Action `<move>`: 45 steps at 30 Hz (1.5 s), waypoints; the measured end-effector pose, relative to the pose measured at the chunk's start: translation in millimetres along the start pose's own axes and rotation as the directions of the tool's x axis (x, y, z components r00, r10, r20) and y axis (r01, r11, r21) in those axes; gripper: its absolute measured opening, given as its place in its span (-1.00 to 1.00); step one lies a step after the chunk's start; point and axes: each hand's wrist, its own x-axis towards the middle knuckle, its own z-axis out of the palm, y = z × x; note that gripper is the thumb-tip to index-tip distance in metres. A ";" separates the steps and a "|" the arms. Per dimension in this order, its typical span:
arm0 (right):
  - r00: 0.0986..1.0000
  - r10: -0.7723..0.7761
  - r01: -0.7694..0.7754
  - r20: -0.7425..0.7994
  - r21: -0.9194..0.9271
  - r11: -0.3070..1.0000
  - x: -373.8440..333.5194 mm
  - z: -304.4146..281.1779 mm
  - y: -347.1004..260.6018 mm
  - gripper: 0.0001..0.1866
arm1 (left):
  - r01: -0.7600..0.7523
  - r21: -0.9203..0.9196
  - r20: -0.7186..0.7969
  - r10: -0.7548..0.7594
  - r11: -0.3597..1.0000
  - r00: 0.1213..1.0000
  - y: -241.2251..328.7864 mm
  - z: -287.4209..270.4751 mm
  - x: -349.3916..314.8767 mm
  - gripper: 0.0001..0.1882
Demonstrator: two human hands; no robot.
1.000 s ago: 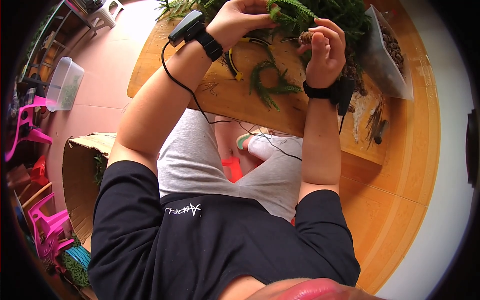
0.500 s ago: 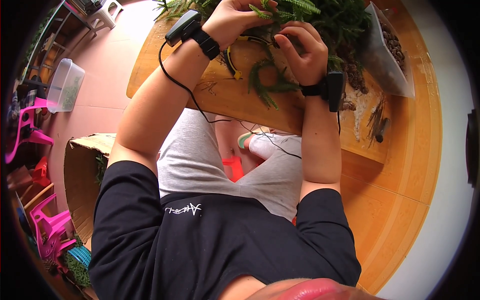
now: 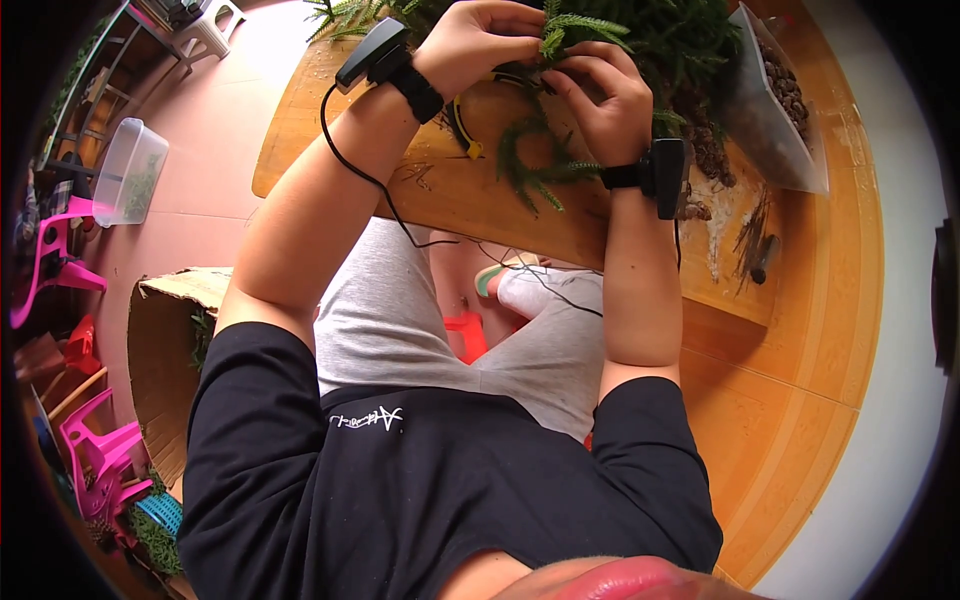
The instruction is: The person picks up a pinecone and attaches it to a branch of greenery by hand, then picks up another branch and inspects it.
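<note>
A green conifer sprig [image 3: 580, 30] is held between my two hands at the far edge of the view. My left hand [image 3: 485, 42] pinches it from the left, with thumb and fingers closed together. My right hand [image 3: 612, 100] curls its fingers and thumb in at the sprig's lower end. What exactly its fingertips grip is partly hidden. Below the hands, a curved green sprig [image 3: 540, 165] lies on the wooden table [image 3: 450, 200]. Beside it on the left rests a tool with yellow-and-black handles [image 3: 467, 140], partly covered by my left hand.
More conifer branches [image 3: 690, 40] are heaped behind my right hand. A clear bin of pine cones [image 3: 785, 100] stands at the far right, with loose cones [image 3: 712, 165] near it. Left on the floor are a clear tub [image 3: 133, 172], a cardboard box [image 3: 160, 350] and pink stools [image 3: 100, 440].
Both hands have shifted slightly, and the held sprig has turned so its tip points more upright between them. The curved sprig on the table has moved slightly.
</note>
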 end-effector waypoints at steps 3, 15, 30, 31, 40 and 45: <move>0.996 0.079 -0.073 -0.050 0.119 0.990 -3.0 -0.7 0.3 -0.85 | 0.006 -0.055 -0.001 -0.006 0.998 1.000 1.4 0.8 -1.0 -0.60; 0.985 0.124 -0.073 -0.121 0.361 0.930 -2.8 -0.3 0.8 -0.86 | 0.086 -0.326 0.072 -0.065 0.942 0.995 0.1 2.3 1.3 -0.68; 0.974 0.201 -0.126 -0.106 0.486 0.865 -4.6 4.2 -4.9 -0.78 | 0.016 -0.308 0.064 0.004 0.951 0.998 -0.1 2.1 1.7 -0.63; 0.976 0.192 -0.113 -0.101 0.515 0.849 -4.3 4.1 -6.3 -0.77 | 0.014 -0.307 0.063 0.005 0.952 0.998 -0.1 1.0 1.6 -0.63; 0.973 -0.210 0.220 -0.100 0.095 0.971 2.5 -8.1 -12.4 -0.79 | -0.025 -0.551 0.009 0.036 0.834 0.999 16.3 7.2 0.5 -0.85; 0.994 -0.037 0.061 -0.101 0.246 0.967 0.2 -2.4 -11.0 -0.80 | -0.028 -0.503 -0.002 0.031 0.864 1.000 -1.1 -3.7 3.5 -0.74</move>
